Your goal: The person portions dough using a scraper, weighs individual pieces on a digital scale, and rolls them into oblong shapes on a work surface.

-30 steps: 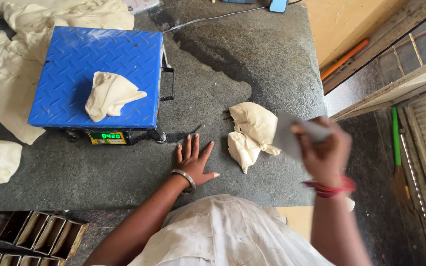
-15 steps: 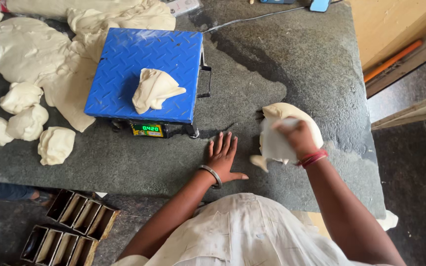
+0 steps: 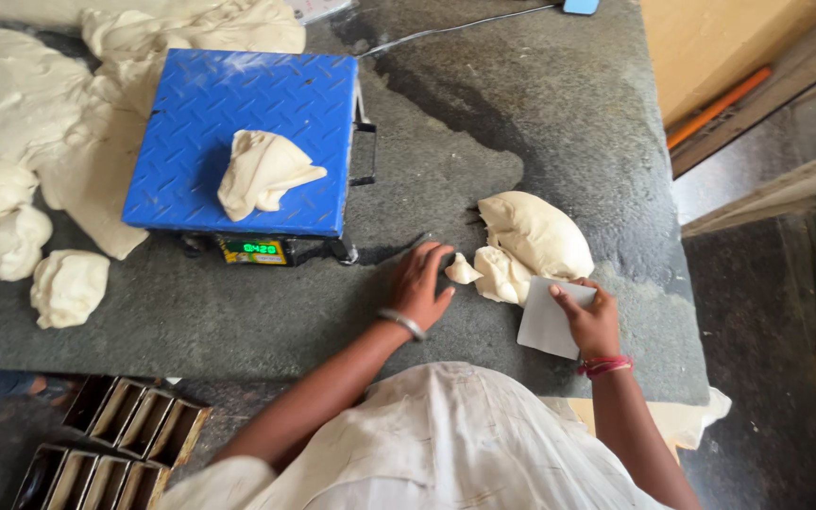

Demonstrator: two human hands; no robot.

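A flat white scraper (image 3: 552, 317) is gripped in the right hand (image 3: 589, 321), fingers pinched along its right edge, and it's pressed against the near side of the dough lump (image 3: 531, 244) on the right part of the grey stone counter (image 3: 540, 113). The left hand (image 3: 421, 281) is laid flat on the counter with fingers spread, holding nothing, tips just beside a small cut-off bit (image 3: 462, 271). Further left, another dough piece (image 3: 262, 172) is sat on the blue scale (image 3: 191, 104) (green readout lit). More dough portions (image 3: 11, 236) are lined up at the far left.
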